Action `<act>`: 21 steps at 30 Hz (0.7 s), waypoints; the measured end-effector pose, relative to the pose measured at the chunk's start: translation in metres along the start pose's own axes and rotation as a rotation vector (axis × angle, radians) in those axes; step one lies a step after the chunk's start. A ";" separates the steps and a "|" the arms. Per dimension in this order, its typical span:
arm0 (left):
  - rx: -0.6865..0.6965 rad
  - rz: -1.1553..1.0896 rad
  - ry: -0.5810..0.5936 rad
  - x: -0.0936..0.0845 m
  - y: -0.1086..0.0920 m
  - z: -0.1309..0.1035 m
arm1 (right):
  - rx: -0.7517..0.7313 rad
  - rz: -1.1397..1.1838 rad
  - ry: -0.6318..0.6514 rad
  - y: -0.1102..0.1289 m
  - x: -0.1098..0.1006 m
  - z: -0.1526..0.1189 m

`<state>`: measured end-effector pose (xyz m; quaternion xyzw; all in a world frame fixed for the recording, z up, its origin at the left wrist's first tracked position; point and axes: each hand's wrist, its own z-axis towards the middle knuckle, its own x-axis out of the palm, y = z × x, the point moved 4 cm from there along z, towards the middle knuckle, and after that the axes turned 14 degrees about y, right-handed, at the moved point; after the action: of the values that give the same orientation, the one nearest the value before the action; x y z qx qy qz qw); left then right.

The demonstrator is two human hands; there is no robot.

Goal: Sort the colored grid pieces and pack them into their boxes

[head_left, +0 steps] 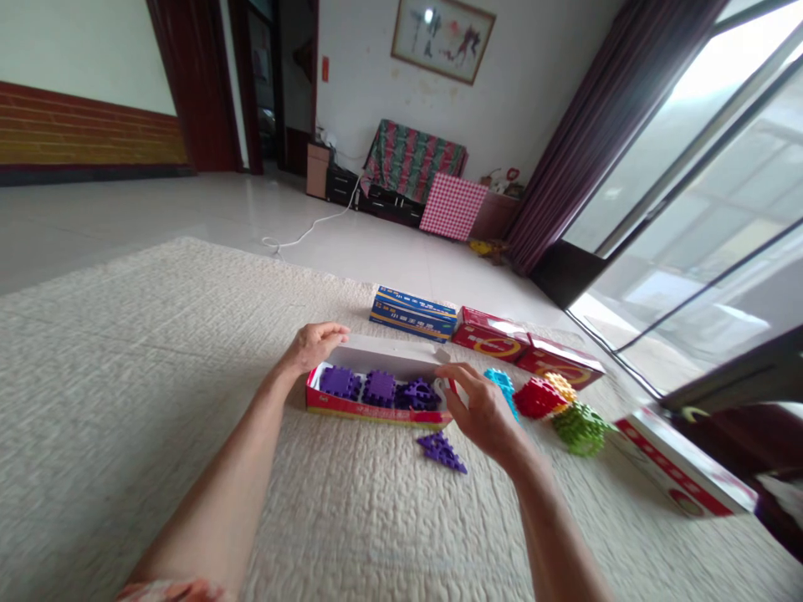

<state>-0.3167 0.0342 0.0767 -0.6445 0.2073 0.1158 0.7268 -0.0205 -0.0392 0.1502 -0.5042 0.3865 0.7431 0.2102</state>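
An open red and yellow box lies on the quilted mat, its white lid raised at the far side. Inside are purple interlocking pieces in a row. My left hand is at the box's far left corner, fingers closed at the end of the lid. At the right end is my right hand, its fingers bent around the box's edge and end flap. A purple triangular piece lies on the mat in front of the box, near my right hand.
Blue boxes and red boxes stand behind the open box. To the right are turquoise, red, yellow and green pieces. A white and red box lies farther right.
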 end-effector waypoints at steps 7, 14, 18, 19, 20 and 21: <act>0.003 -0.020 -0.007 0.000 0.005 0.003 | 0.280 0.040 0.161 -0.025 0.029 -0.064; -0.008 -0.058 -0.014 0.001 0.009 0.005 | 0.427 -0.036 0.278 -0.029 0.066 -0.073; -0.009 -0.046 -0.019 0.001 0.004 0.002 | 0.419 -0.057 0.317 -0.027 0.071 -0.069; -0.006 -0.042 -0.018 0.000 0.002 0.001 | 0.422 -0.062 0.324 -0.027 0.072 -0.068; -0.005 -0.039 -0.017 0.000 0.001 0.000 | 0.424 -0.068 0.325 -0.027 0.072 -0.067; -0.005 -0.039 -0.015 0.000 0.000 0.000 | 0.421 -0.072 0.322 -0.028 0.073 -0.067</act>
<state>-0.3166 0.0343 0.0761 -0.6493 0.1889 0.1073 0.7288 0.0087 -0.0803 0.0609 -0.5746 0.5428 0.5486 0.2723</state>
